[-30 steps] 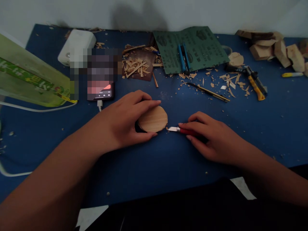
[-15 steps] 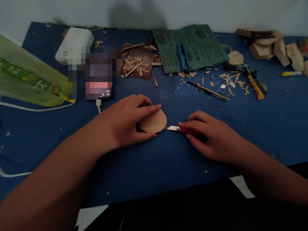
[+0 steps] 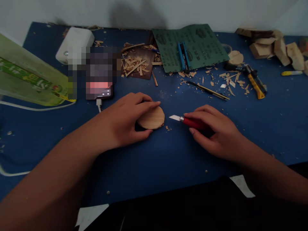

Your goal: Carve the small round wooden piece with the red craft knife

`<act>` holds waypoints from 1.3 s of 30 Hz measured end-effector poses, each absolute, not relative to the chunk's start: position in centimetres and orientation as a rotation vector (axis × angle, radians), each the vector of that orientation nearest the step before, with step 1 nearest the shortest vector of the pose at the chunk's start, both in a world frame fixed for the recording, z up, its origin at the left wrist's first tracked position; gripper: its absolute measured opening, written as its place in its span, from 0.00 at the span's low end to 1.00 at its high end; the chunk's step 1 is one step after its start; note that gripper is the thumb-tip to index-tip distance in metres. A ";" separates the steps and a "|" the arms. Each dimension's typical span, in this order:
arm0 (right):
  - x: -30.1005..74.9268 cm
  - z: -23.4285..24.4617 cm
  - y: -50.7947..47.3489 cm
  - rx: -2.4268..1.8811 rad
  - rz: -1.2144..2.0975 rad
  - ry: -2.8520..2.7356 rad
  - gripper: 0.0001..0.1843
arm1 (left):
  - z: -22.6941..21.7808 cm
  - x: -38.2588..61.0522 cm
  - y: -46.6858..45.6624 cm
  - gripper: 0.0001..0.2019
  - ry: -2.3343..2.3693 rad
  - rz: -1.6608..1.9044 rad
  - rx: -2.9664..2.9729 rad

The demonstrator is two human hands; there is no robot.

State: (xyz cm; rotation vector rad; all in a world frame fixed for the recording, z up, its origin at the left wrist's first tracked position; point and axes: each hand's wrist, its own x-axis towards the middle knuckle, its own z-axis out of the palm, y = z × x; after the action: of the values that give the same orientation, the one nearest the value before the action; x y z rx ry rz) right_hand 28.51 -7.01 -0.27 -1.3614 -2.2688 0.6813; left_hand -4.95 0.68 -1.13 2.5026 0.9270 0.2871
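Left hand (image 3: 125, 120): grips round wooden disc (image 3: 151, 117) on blue work surface (image 3: 168, 160). Right hand (image 3: 214, 131): holds red-handled craft knife (image 3: 190, 122), just apart from disc.

A narrow gap lies between the wooden disc (image 3: 151, 117) under the left hand (image 3: 120, 120) and the craft knife (image 3: 190, 121) in the right hand (image 3: 214, 131). Nearer the person, the blue counter (image 3: 156, 166) offers the widest way past, with only a few specks on it. Beyond the hands, a band of counter runs before the wood shavings (image 3: 228, 80), thin tool (image 3: 207, 90) and sandpaper (image 3: 190, 48) get in the way. Farther left, the phone (image 3: 103, 93), its cable (image 3: 98, 105) and a green bag (image 3: 31, 73) block passage. On the right, a yellow utility knife (image 3: 256, 85) and wood blocks (image 3: 274, 48) crowd the back edge.
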 end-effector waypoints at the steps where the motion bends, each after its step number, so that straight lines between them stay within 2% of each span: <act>1: 28.5 -0.3 -7.0 -1.374 0.648 -2.259 0.25 | -1.1 -5.0 0.7 0.39 0.908 0.300 2.494; 4: 28.5 -0.2 -6.9 -1.428 0.530 -2.222 0.26 | -1.2 -5.2 0.9 0.39 0.865 0.326 2.464; 10: 28.3 0.4 -7.4 -1.363 0.404 -2.028 0.17 | -0.7 -5.3 0.7 0.39 0.860 0.324 2.415; 16: 28.4 0.3 -7.1 -1.073 0.341 -1.800 0.28 | -0.8 -5.1 0.8 0.36 0.860 0.318 2.471; 18: 28.3 0.2 -7.1 -1.060 0.348 -1.788 0.28 | -1.3 -5.2 1.0 0.34 0.874 0.330 2.502; 25: 27.6 0.6 -7.8 -1.167 0.440 -1.772 0.15 | -1.0 -5.4 0.8 0.34 0.964 0.357 2.590; 33: 27.7 0.5 -7.5 -1.213 0.364 -1.721 0.07 | -0.5 -3.7 -0.7 0.23 0.759 0.378 2.725; 39: 27.5 0.8 -7.7 -1.232 0.393 -1.731 0.07 | -1.2 -3.7 -1.0 0.18 0.741 0.322 2.748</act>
State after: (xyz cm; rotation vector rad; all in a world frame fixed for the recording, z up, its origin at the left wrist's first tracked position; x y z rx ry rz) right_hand 27.50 -7.70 0.80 -1.2320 -1.7313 0.3926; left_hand -3.68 -0.98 -1.18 2.7481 0.7411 0.3220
